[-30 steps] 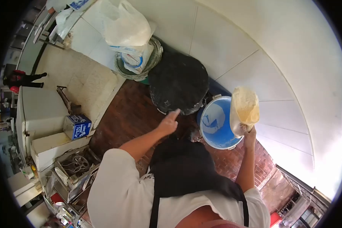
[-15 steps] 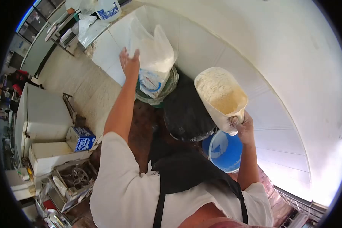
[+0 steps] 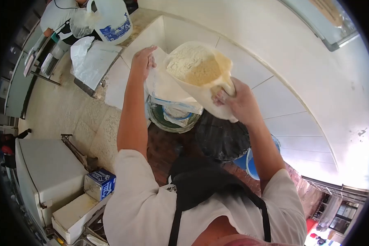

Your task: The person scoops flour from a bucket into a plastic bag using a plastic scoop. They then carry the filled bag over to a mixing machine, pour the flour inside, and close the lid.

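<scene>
My right hand [image 3: 238, 100] is wrapped round the handle of a scoop [image 3: 207, 96] that looks cut from a white plastic jug. Pale, flour-like powder [image 3: 192, 65] fills much of it, whiter on the left and yellower on the right. My left hand [image 3: 144, 61] has its fingers curled on the upper edge of a clear plastic bag [image 3: 162, 88]. The scoop is over the bag and hides part of it. Below the bag stands a green bucket [image 3: 168, 124] holding a printed package [image 3: 180, 112].
A black-covered container [image 3: 221, 141] stands beside the green bucket, with a blue bucket [image 3: 254, 166] to its right. A tiled ledge runs along the wall. A large white jug [image 3: 112, 20] stands at upper left, near another person [image 3: 57, 18]. A white chest [image 3: 53, 160] is at left.
My right hand has carried the filled scoop left and up, over the bag. My left hand has gone from open beside the bag to holding its edge. The view has shifted.
</scene>
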`<action>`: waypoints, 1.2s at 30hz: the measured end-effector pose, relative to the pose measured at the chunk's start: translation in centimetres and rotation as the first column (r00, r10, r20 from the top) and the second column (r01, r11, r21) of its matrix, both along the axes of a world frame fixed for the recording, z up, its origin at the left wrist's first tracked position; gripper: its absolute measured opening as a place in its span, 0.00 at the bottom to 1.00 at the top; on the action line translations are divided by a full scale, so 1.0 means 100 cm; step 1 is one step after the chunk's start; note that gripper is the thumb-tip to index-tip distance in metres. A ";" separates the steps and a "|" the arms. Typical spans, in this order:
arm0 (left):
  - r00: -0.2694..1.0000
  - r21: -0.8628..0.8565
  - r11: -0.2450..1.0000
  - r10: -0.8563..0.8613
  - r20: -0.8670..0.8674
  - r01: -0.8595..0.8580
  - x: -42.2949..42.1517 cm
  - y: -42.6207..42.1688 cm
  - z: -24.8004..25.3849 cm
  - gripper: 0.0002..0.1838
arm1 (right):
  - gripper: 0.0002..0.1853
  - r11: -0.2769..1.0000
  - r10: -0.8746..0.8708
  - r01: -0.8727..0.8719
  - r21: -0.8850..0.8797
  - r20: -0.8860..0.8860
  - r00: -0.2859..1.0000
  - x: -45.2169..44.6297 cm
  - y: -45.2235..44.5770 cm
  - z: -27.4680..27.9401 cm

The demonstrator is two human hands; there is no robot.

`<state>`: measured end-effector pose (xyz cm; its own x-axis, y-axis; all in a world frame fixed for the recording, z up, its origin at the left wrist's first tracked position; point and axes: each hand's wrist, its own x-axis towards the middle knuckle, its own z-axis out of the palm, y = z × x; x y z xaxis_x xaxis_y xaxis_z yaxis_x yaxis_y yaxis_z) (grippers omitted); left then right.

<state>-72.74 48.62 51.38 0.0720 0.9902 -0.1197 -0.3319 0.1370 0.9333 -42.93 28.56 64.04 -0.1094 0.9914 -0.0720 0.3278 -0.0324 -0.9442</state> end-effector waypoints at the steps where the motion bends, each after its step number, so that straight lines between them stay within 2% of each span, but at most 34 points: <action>1: 0.995 -0.079 0.997 0.012 0.103 -0.004 -0.006 -0.010 0.000 0.13 | 0.11 1.000 0.029 -0.028 -0.010 0.100 0.995 -0.012 0.014 0.001; 2: 0.978 -0.152 0.988 0.033 0.204 -0.002 -0.011 -0.016 0.004 0.13 | 0.11 0.998 0.060 -0.058 -0.017 0.199 0.978 -0.023 0.031 0.002; 3: 0.976 -0.147 0.988 -0.004 0.217 0.037 -0.015 -0.023 0.008 0.14 | 0.11 0.995 0.091 -0.099 0.005 0.348 0.933 -0.034 0.048 0.000; 5: 0.967 -0.147 0.983 -0.075 0.245 0.113 -0.021 -0.035 0.015 0.16 | 0.12 0.981 0.139 -0.191 0.019 0.619 0.773 -0.055 0.079 -0.013; 8: 0.960 -0.128 0.972 -0.164 0.227 0.196 -0.023 -0.038 0.020 0.16 | 0.11 0.894 0.110 -0.420 0.154 0.834 0.541 -0.091 0.113 -0.034; 11: 0.964 -0.161 0.962 -0.192 0.184 0.222 -0.025 -0.031 0.015 0.18 | 0.08 0.745 0.187 -0.662 0.080 0.928 0.322 -0.110 0.153 -0.075; 14: 0.958 -0.105 0.966 -0.215 0.188 0.237 -0.025 -0.029 0.019 0.16 | 0.06 0.736 0.074 -0.675 -0.054 0.997 0.001 -0.115 0.164 -0.081; 16: 0.964 -0.122 0.967 -0.201 0.174 0.223 -0.023 -0.025 0.016 0.17 | 0.06 0.705 0.070 -0.707 -0.058 0.997 -0.012 -0.104 0.168 -0.070; 20: 0.972 -0.160 0.968 -0.168 0.164 0.194 -0.017 -0.016 0.020 0.19 | 0.06 0.651 0.044 -0.759 -0.015 0.999 0.019 -0.105 0.147 -0.033; 23: 0.967 -0.118 0.970 -0.190 0.171 0.211 -0.013 -0.004 0.015 0.21 | 0.07 0.703 0.037 -0.709 -0.055 0.998 -0.042 -0.088 0.152 -0.050; 26: 0.980 -0.115 0.980 -0.145 0.140 0.161 -0.014 0.005 0.008 0.22 | 0.10 0.765 -0.013 -0.631 0.127 0.983 0.182 -0.063 0.132 -0.039; 29: 0.996 -0.074 0.994 -0.089 -0.027 0.086 -0.019 0.012 0.006 0.30 | 0.09 0.903 -0.131 -0.357 0.238 0.945 0.299 -0.030 0.114 -0.044; 30: 0.951 0.027 0.997 0.074 -0.299 -0.069 -0.013 0.015 0.001 0.29 | 0.09 0.903 -0.172 -0.286 0.320 0.881 0.440 -0.015 0.103 -0.048; 31: 0.813 0.173 0.967 0.250 -0.526 -0.186 -0.005 0.019 -0.004 0.29 | 0.09 0.896 -0.222 -0.203 0.395 0.793 0.567 0.003 0.091 -0.051; 32: 0.597 0.346 0.903 0.427 -0.679 -0.252 0.002 0.023 -0.009 0.28 | 0.10 0.880 -0.274 -0.111 0.461 0.685 0.675 0.020 0.080 -0.054; 33: 0.559 0.542 0.778 0.615 -0.556 -0.318 0.022 0.003 0.008 0.29 | 0.10 0.919 -0.332 0.124 0.375 0.564 0.756 0.036 0.065 -0.057; 35: 0.595 0.552 0.833 0.459 -0.660 -0.031 0.058 0.000 0.015 0.32 | 0.12 0.852 -0.513 0.519 0.069 0.307 0.801 0.067 0.035 -0.069; 36: 0.593 0.531 0.839 0.369 -0.716 0.118 0.070 -0.003 0.011 0.33 | 0.11 0.820 -0.566 0.565 0.087 0.259 0.782 0.086 0.022 -0.083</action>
<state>-65.74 48.27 52.45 0.0643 0.9053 0.4198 0.5631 -0.3803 0.7337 -34.36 30.73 55.75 0.4935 0.8697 -0.0117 0.4855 -0.2866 -0.8259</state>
